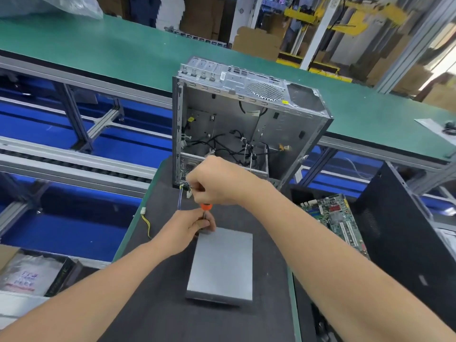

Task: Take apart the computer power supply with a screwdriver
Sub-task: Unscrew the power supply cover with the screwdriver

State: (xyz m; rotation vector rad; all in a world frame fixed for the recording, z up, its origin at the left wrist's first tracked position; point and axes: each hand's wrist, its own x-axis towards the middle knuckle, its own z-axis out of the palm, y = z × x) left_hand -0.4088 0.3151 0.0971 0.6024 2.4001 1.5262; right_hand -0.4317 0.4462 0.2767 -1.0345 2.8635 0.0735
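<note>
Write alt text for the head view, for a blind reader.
The right hand grips a screwdriver upright on the far left corner of a grey power supply, while the left hand pinches its shaft. An open computer case stands behind.

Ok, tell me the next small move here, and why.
Probably turn the screwdriver anticlockwise with the right hand: it grips the handle from above, and the left hand pinches the shaft at the far left corner of the power supply, which looks closed. The screw is hidden.
</note>
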